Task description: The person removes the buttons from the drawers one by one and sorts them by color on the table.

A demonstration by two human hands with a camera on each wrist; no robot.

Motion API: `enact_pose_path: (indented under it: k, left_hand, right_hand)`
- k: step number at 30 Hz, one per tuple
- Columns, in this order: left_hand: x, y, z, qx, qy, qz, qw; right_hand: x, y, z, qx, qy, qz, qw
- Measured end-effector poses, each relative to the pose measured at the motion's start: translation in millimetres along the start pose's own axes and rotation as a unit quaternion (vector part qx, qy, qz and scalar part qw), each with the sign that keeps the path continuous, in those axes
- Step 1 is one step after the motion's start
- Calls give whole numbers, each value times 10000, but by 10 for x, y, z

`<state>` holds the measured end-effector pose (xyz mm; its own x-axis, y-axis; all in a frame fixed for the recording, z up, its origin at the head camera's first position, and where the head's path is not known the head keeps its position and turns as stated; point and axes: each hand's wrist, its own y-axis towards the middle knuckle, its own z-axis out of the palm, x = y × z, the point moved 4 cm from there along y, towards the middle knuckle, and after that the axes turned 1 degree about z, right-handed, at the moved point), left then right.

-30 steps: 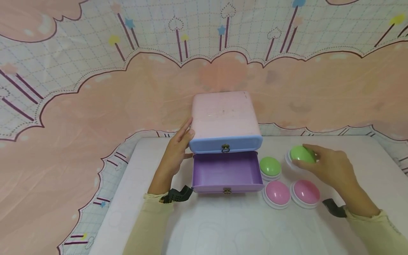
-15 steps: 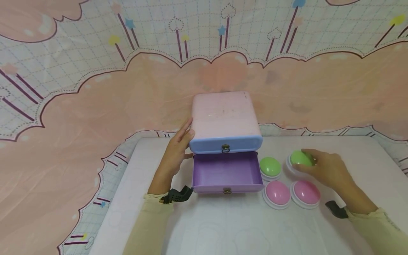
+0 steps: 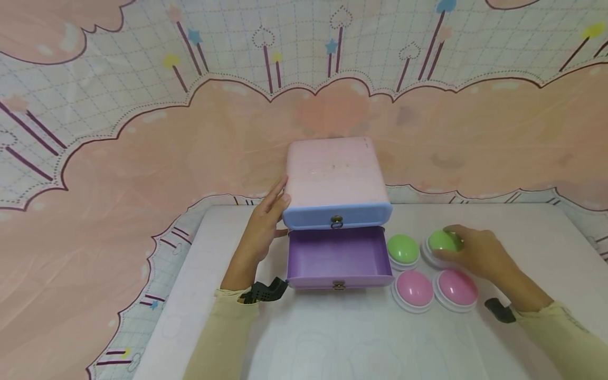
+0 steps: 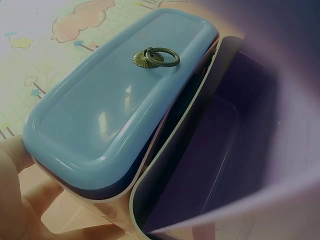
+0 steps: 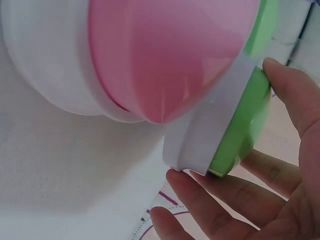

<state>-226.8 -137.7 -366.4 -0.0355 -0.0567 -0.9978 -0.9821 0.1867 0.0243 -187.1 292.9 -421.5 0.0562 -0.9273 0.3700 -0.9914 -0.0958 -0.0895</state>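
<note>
My left hand (image 3: 260, 227) rests along the left side of a small pink drawer cabinet (image 3: 334, 169). In the left wrist view its fingers (image 4: 55, 200) lie against the cabinet's side. The cabinet's blue upper drawer (image 3: 313, 216) is closed, and the purple lower drawer (image 3: 339, 258) is pulled out with nothing visible inside. At the right, my right hand (image 3: 482, 256) grips a green-domed push button (image 3: 444, 241) with a white base, thumb and fingers on opposite edges. Beside it are another green push button (image 3: 402, 249) and two pink push buttons (image 3: 415, 288), (image 5: 175, 55) in front.
All of this stands on a white table (image 3: 332, 338). Behind hangs a patterned backdrop cloth (image 3: 228, 142) with cloud and candle-like drawings. Black straps (image 3: 266, 289) sit at both wrists.
My right hand has brought the green push button left and toward me, nearer to the other push buttons. My left hand stays at the cabinet's side.
</note>
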Motion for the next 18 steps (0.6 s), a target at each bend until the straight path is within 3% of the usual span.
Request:
enact_pose_path:
  k: [18]
  left_hand:
    - [23, -2, -4, -59, 53, -48, 10000]
  right_hand:
    - [29, 47, 52, 233, -13, -96, 9997]
